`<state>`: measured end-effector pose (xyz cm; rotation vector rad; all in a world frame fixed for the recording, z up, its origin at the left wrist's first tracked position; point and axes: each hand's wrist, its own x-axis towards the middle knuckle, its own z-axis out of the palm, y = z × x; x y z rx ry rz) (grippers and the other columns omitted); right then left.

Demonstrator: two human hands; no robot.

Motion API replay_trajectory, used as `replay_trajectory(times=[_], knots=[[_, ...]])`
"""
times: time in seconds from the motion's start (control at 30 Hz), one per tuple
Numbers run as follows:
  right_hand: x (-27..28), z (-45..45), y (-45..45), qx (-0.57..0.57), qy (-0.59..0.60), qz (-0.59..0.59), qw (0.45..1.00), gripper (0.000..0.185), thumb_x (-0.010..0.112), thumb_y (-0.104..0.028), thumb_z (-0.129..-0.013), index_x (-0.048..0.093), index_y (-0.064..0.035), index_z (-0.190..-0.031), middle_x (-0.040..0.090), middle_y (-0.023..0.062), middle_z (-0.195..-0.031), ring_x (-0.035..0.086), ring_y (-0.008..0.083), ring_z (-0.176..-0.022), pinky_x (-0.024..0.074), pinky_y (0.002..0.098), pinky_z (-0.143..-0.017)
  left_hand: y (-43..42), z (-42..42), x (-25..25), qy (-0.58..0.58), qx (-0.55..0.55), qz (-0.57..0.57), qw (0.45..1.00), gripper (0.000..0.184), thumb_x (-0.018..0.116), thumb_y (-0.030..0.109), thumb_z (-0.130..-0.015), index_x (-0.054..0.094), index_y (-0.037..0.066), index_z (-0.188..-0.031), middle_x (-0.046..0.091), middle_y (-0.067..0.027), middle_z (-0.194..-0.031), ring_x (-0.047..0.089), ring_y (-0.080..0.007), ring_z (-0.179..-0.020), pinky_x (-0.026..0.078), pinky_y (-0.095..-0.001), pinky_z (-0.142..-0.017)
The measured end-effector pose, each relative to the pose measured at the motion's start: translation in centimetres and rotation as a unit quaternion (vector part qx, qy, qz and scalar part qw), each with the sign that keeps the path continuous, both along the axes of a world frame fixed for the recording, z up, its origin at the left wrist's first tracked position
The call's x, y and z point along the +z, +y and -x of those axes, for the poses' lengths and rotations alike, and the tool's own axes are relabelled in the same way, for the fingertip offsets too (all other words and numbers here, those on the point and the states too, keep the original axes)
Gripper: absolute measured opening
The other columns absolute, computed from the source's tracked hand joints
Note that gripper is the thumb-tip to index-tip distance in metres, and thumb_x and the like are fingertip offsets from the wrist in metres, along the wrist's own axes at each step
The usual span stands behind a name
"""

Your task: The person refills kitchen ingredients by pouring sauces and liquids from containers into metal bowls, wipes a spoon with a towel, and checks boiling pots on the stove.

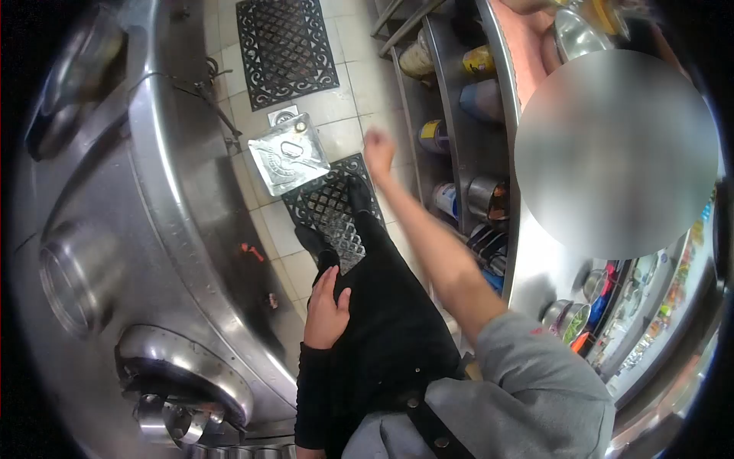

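My left hand (327, 310) hangs beside the front of my black apron, with its fingers stretched out and nothing in it. My right hand (378, 155) reaches forward over the floor, somewhat blurred, its fingers curled in a loose fist; I see nothing in it. Left of that fist, a square shiny metal tin (313, 162) with a handle and a small round cap on top stands on the floor at the edge of a black openwork mat (340, 222). Neither hand touches the tin. My shoes are on the same mat.
A steel cooking counter (153, 252) with a metal pot (84, 279) and a wok ring (183, 367) runs along the left. On the right, shelves hold several containers beneath a worktop (547, 268). Another mat (287, 50) lies farther ahead. A blurred disc hides part of the right side.
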<state>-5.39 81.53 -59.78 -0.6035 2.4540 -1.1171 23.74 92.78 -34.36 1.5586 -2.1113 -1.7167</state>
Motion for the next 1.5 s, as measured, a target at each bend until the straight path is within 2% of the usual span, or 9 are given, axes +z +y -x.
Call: replay_trajectory(times=[0.13, 0.27, 0.77, 1.0, 1.13, 1.17, 1.23, 1.4, 1.5], knots=[[3.9, -17.1, 10.1, -0.021, -0.219, -0.005, 0.976, 0.033, 0.051, -0.015, -0.094, 0.063, -0.0034, -0.065, 0.06, 0.0036, -0.059, 0.055, 0.0124, -0.054, 0.0429, 0.029, -0.051, -0.9, -3.2, 1.9, 0.036, 0.026, -0.093, 0.995, 0.021, 0.05, 0.015, -0.1, 0.064, -0.001, -0.101, 0.069, -0.0202, -0.092, 0.068, -0.0372, -0.089, 0.051, -0.0428, -0.081], [6.4, -26.6, 17.8, -0.162, -0.438, -0.011, 0.884, 0.014, 0.055, -0.006, -0.092, 0.067, 0.0018, -0.091, 0.067, 0.0095, -0.075, 0.061, 0.0157, -0.06, 0.0496, 0.0294, -0.054, 0.7, -5.1, 2.6, -0.02, 0.15, 0.035, 0.988, 0.043, 0.042, 0.022, -0.105, 0.051, 0.0, -0.07, 0.05, -0.0132, -0.055, 0.054, -0.0291, -0.053, 0.04, -0.0415, -0.055], [21.9, -2.5, 19.2, 0.004, -0.264, 0.013, 0.965, 0.026, 0.057, -0.006, -0.088, 0.065, 0.0049, -0.109, 0.071, 0.0147, -0.087, 0.067, 0.0175, -0.063, 0.0526, 0.0287, -0.054, -0.2, -9.5, 12.2, 0.123, 0.048, 0.049, 0.99, 0.037, 0.054, 0.035, -0.1, 0.064, 0.002, -0.113, 0.063, -0.0176, -0.095, 0.063, -0.0344, -0.086, 0.049, -0.04, -0.081], [13.8, 1.0, 28.0, 0.114, -0.064, -0.063, 0.989, 0.023, 0.059, -0.002, -0.084, 0.069, 0.0019, -0.104, 0.069, 0.0114, -0.075, 0.064, 0.0171, -0.06, 0.0501, 0.0314, -0.048, 0.3, -13.0, 11.5, 0.006, -0.038, 0.173, 0.984, 0.046, 0.066, 0.027, -0.09, 0.06, 0.005, -0.129, 0.058, -0.0205, -0.128, 0.05, -0.0384, -0.125, 0.039, -0.0455, -0.107], [9.6, 0.9, 37.2, 0.281, -0.02, -0.293, 0.914, 0.027, 0.059, -0.024, -0.083, 0.072, -0.0013, -0.09, 0.071, 0.0208, -0.08, 0.072, 0.0344, -0.083, 0.0564, 0.0448, -0.073, 1.3, -16.3, 9.0, 0.015, -0.004, 0.16, 0.987, 0.048, 0.065, 0.028, -0.09, 0.059, 0.0, -0.129, 0.057, -0.025, -0.131, 0.051, -0.0393, -0.126, 0.039, -0.0438, -0.108], [4.2, 1.6, 41.3, 0.19, -0.185, -0.208, 0.941, 0.027, 0.059, -0.025, -0.081, 0.072, -0.0017, -0.081, 0.071, 0.0192, -0.078, 0.072, 0.0344, -0.077, 0.0566, 0.0459, -0.07, 1.5, -17.0, 8.9, 0.009, 0.004, 0.159, 0.987, 0.049, 0.065, 0.028, -0.091, 0.058, -0.001, -0.13, 0.057, -0.0253, -0.13, 0.051, -0.0389, -0.126, 0.04, -0.0429, -0.108], [13.3, -0.9, 41.9, 0.412, -0.01, -0.333, 0.848, 0.016, 0.059, -0.013, -0.079, 0.07, -0.0014, -0.079, 0.068, 0.0161, -0.069, 0.068, 0.027, -0.059, 0.0545, 0.0398, -0.055, 1.6, -18.1, 9.7, -0.034, 0.025, 0.129, 0.991, 0.055, 0.064, 0.031, -0.09, 0.055, -0.005, -0.131, 0.059, -0.0271, -0.128, 0.055, -0.0402, -0.122, 0.043, -0.0438, -0.104], [16.3, -2.5, 44.3, 0.077, -0.293, -0.314, 0.9, 0.016, 0.058, -0.01, -0.081, 0.068, 0.0016, -0.074, 0.064, 0.0098, -0.062, 0.064, 0.0222, -0.054, 0.0505, 0.0363, -0.046, 1.4, -18.5, 10.1, -0.089, 0.038, 0.09, 0.991, 0.061, 0.063, 0.035, -0.091, 0.051, -0.004, -0.136, 0.058, -0.0275, -0.129, 0.056, -0.0415, -0.121, 0.044, -0.044, -0.103], [18.2, -1.2, 42.4, 0.214, -0.147, -0.36, 0.896, 0.021, 0.06, -0.014, -0.08, 0.07, 0.0043, -0.082, 0.069, 0.0158, -0.072, 0.069, 0.0263, -0.06, 0.0553, 0.0392, -0.055, 1.4, -17.9, 9.1, -0.058, 0.046, 0.117, 0.99, 0.057, 0.063, 0.031, -0.09, 0.053, -0.006, -0.132, 0.058, -0.0285, -0.129, 0.054, -0.0429, -0.122, 0.043, -0.0452, -0.104]])
